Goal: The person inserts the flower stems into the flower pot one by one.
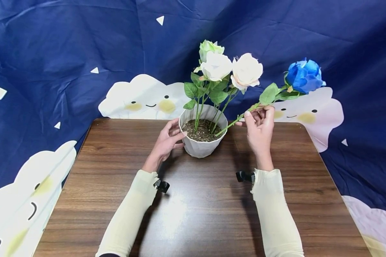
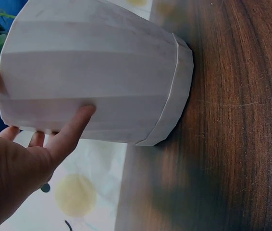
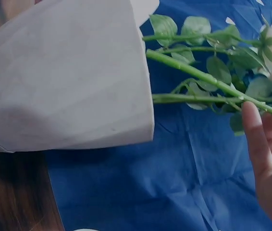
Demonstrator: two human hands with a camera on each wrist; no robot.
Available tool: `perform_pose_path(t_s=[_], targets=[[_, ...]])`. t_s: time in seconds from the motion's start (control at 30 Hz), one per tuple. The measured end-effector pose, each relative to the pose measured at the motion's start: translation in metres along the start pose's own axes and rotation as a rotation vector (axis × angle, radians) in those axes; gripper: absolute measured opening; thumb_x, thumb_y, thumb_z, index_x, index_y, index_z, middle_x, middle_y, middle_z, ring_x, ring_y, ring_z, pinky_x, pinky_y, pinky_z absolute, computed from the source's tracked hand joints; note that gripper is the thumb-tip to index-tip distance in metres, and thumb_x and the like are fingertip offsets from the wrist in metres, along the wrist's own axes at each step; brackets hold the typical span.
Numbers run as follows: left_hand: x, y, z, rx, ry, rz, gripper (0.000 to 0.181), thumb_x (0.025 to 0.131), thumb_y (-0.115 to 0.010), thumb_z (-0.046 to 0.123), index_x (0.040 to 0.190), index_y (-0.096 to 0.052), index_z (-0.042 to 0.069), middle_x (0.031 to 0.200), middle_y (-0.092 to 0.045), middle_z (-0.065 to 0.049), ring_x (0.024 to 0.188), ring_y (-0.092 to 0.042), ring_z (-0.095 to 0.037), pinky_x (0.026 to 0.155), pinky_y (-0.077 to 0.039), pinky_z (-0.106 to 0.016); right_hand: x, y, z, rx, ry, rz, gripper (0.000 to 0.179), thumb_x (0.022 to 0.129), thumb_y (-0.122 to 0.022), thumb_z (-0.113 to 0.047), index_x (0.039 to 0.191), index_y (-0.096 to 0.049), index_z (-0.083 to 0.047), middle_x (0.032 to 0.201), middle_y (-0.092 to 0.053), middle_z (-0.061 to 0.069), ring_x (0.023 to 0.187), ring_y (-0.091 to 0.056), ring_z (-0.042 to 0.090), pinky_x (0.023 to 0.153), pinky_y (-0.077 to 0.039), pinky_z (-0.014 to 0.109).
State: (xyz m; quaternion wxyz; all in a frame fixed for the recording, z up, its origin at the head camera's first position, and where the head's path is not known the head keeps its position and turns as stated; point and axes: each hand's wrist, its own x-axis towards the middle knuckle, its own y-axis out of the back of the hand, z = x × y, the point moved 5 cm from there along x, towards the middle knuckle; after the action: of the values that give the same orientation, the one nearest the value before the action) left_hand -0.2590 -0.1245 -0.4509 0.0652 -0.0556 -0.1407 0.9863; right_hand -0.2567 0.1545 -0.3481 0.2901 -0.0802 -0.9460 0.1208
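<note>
A white faceted flower pot (image 1: 202, 148) filled with dark soil (image 1: 201, 130) stands on the table. My left hand (image 1: 168, 140) rests against its left side, thumb at the rim and fingers spread along the outer wall. To the right of the pot, my right hand (image 1: 261, 129) pinches the green stem (image 1: 236, 121) of a blue rose (image 1: 305, 76) between thumb and fingers. This stem slants from the soil near the right rim, up to the right. In the pot stand two whitish roses (image 1: 216, 66) and a pale green rose (image 1: 209, 49) with green leaves.
The pot is near the far edge of the brown wooden table (image 1: 206, 207). Behind hangs a dark blue cloth (image 1: 67, 43) with white clouds and triangles. Each wrist carries a small black camera (image 1: 244, 176) by a cream sleeve (image 1: 270, 200).
</note>
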Motion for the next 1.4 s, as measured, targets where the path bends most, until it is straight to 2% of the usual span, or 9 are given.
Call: perform_pose_path(t_s=[0.2, 0.4, 0.6, 0.87, 1.0, 1.1, 1.17, 1.27, 1.4], targets=[[0.0, 0.0, 0.0, 0.003, 0.001, -0.003, 0.07, 0.094, -0.063, -0.005, 0.156, -0.033, 0.008, 0.151, -0.037, -0.025, 0.127, -0.051, -0.036, 0.097, -0.051, -0.062, -0.008, -0.014, 0.002, -0.032, 0.035, -0.045, 0.029, 0.094, -0.056, 0.012, 0.114, -0.048, -0.007, 0.1, -0.056, 0.014, 0.085, -0.065, 0.022, 0.063, -0.062, 0.032], [0.0, 0.001, 0.0, 0.008, 0.005, 0.0, 0.071, 0.094, -0.063, -0.005, 0.156, -0.032, 0.008, 0.151, -0.037, -0.025, 0.129, -0.051, -0.036, 0.097, -0.052, -0.059, -0.015, -0.025, 0.009, -0.088, 0.049, -0.098, 0.026, 0.096, -0.055, 0.011, 0.116, -0.049, -0.006, 0.098, -0.057, 0.007, 0.084, -0.064, 0.02, 0.063, -0.062, 0.029], [0.001, 0.001, -0.001, 0.006, 0.003, 0.002, 0.07, 0.094, -0.063, -0.006, 0.155, -0.033, 0.008, 0.15, -0.037, -0.025, 0.128, -0.051, -0.036, 0.096, -0.053, -0.058, -0.021, -0.034, 0.017, -0.148, 0.041, -0.139, 0.018, 0.099, -0.055, 0.006, 0.115, -0.048, 0.001, 0.094, -0.06, 0.008, 0.083, -0.067, 0.021, 0.065, -0.061, 0.028], [-0.001, 0.0, 0.0, 0.009, 0.001, 0.004, 0.07, 0.094, -0.063, -0.006, 0.155, -0.034, 0.008, 0.15, -0.038, -0.025, 0.129, -0.051, -0.035, 0.096, -0.053, -0.06, -0.027, -0.042, 0.027, -0.305, 0.063, -0.182, 0.02, 0.1, -0.056, 0.003, 0.115, -0.046, 0.01, 0.09, -0.062, 0.028, 0.074, -0.067, 0.014, 0.067, -0.06, 0.025], [-0.001, 0.0, 0.0, 0.006, -0.002, 0.003, 0.069, 0.094, -0.063, -0.006, 0.155, -0.034, 0.008, 0.15, -0.038, -0.025, 0.128, -0.051, -0.036, 0.096, -0.052, -0.06, -0.03, -0.046, 0.03, -0.397, 0.072, -0.215, 0.023, 0.099, -0.059, 0.002, 0.118, -0.049, 0.011, 0.089, -0.065, 0.027, 0.071, -0.067, 0.019, 0.067, -0.058, 0.017], [-0.001, 0.0, -0.001, 0.007, -0.003, 0.002, 0.07, 0.094, -0.063, -0.006, 0.155, -0.034, 0.008, 0.15, -0.038, -0.025, 0.128, -0.051, -0.036, 0.096, -0.052, -0.06, -0.031, -0.048, 0.032, -0.453, 0.095, -0.238, 0.025, 0.099, -0.061, 0.001, 0.119, -0.051, 0.01, 0.091, -0.067, 0.024, 0.074, -0.068, 0.029, 0.068, -0.057, 0.016], [0.0, 0.0, -0.001, 0.007, -0.004, 0.001, 0.07, 0.094, -0.064, -0.005, 0.155, -0.033, 0.008, 0.15, -0.038, -0.025, 0.129, -0.051, -0.036, 0.097, -0.052, -0.06, -0.031, -0.049, 0.033, -0.511, 0.138, -0.254, 0.026, 0.099, -0.061, -0.001, 0.122, -0.053, 0.009, 0.095, -0.067, 0.023, 0.08, -0.067, 0.032, 0.073, -0.056, 0.018], [0.0, 0.001, -0.001, 0.003, -0.003, 0.001, 0.07, 0.094, -0.064, -0.005, 0.155, -0.033, 0.009, 0.151, -0.037, -0.025, 0.129, -0.051, -0.036, 0.097, -0.052, -0.06, -0.03, -0.052, 0.035, -0.572, 0.222, -0.288, 0.026, 0.099, -0.062, -0.003, 0.122, -0.055, 0.008, 0.101, -0.065, 0.023, 0.089, -0.065, 0.036, 0.079, -0.055, 0.03], [0.0, 0.001, -0.001, -0.003, -0.003, 0.005, 0.071, 0.094, -0.064, -0.005, 0.156, -0.033, 0.009, 0.151, -0.037, -0.025, 0.128, -0.052, -0.035, 0.097, -0.051, -0.061, -0.032, -0.057, 0.038, -0.606, 0.276, -0.336, 0.026, 0.1, -0.061, -0.005, 0.123, -0.056, 0.005, 0.107, -0.063, 0.023, 0.095, -0.064, 0.034, 0.078, -0.058, 0.043]])
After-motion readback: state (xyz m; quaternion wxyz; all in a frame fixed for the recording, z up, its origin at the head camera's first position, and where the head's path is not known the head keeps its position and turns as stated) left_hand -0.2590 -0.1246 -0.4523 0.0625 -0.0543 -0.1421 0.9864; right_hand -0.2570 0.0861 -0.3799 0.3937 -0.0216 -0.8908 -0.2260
